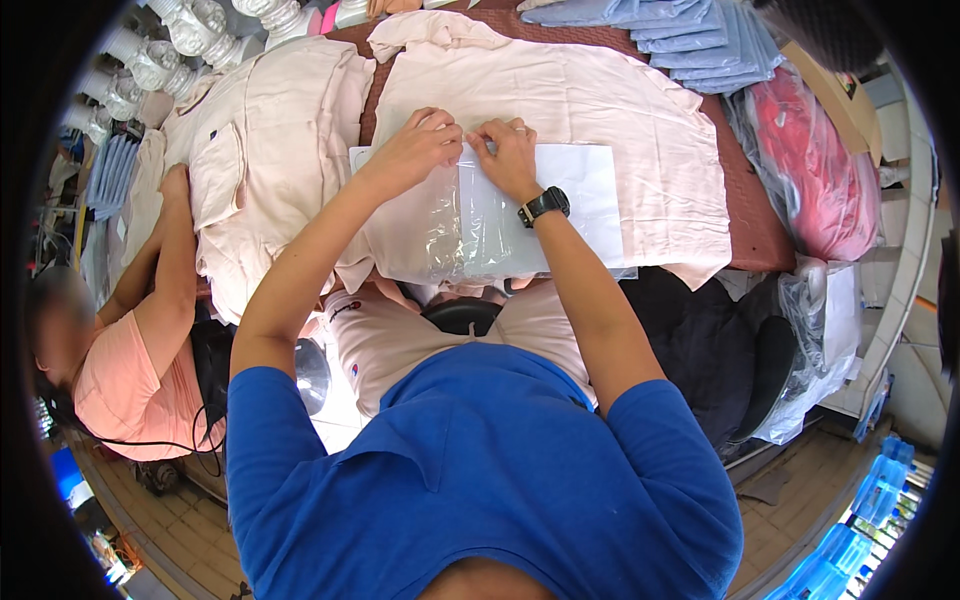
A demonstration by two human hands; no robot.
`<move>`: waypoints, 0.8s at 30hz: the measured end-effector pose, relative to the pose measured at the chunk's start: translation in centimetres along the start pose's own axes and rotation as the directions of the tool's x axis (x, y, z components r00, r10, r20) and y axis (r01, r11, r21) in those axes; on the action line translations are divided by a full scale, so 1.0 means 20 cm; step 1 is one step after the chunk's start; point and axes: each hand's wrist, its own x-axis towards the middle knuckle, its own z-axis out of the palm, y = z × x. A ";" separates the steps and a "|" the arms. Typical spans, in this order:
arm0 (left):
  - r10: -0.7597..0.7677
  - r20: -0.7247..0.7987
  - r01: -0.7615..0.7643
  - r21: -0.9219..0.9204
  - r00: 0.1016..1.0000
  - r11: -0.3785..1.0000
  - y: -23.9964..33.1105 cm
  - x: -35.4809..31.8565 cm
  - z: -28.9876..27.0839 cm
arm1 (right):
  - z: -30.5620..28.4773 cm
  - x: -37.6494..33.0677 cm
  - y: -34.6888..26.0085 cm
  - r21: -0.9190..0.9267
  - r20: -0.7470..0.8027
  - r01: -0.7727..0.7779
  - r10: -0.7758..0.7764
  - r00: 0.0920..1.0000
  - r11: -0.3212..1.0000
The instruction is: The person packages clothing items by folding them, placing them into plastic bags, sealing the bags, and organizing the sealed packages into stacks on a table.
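Observation:
A pale pink shirt [570, 85] lies spread on the brown table in front of me. Across its lower part rest a white rectangular sheet [585, 200] and a clear plastic bag [440, 235], whose shiny film overlaps the sheet's left part. My left hand [435, 138] is closed, its bent fingers pinching at the bag's upper edge. Close beside it, my right hand [508, 158], with a black watch [545, 206] on the wrist, also has curled fingers and thumb at that edge. The exact grip of the fingertips is partly hidden.
A stack of pale pink garments [275, 150] lies to the left, where a co-worker [130, 375] reaches toward it. Bagged blue garments [705, 45] are piled at the far right, near a plastic-wrapped red bundle [810, 160]. White mannequin-like forms [190, 30] stand at far left.

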 end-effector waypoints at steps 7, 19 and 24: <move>-0.043 -0.107 0.038 -0.047 0.993 0.998 0.02 -0.13 -0.01 | 0.00 -0.01 -0.01 -0.014 0.014 0.034 -0.034 0.999 0.999; -0.368 -0.305 0.295 -0.262 0.878 0.919 0.15 -0.33 -0.05 | 0.01 -0.01 0.00 -0.012 0.005 0.004 -0.004 1.000 1.000; 0.002 -0.033 0.001 0.096 0.999 0.995 0.25 -0.22 -0.05 | 0.01 -0.01 0.00 -0.018 -0.001 0.008 -0.008 1.000 1.000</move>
